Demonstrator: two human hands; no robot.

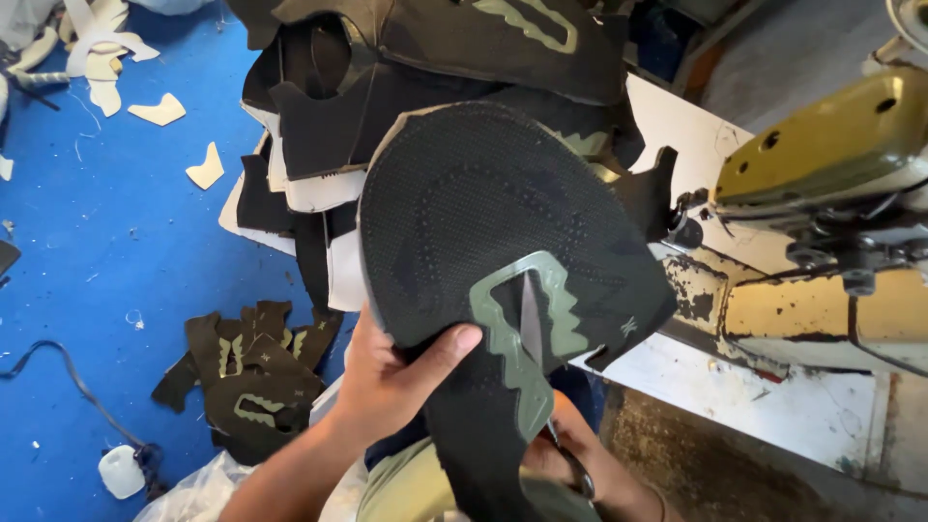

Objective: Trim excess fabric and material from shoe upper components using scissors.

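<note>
Left hand (387, 387) clamped on the lower edge of a black mesh shoe upper (503, 232), thumb on top. Right hand (580, 464) gripping scissors (541, 367), blades inside the upper's green trim cutout. Behind the upper, stacked black pieces (319, 126); right of it, a sewing machine (831, 193).

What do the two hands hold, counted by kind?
Black shoe upper, in left hand: 1
Scissors, in right hand: 1
Total: 2
</note>
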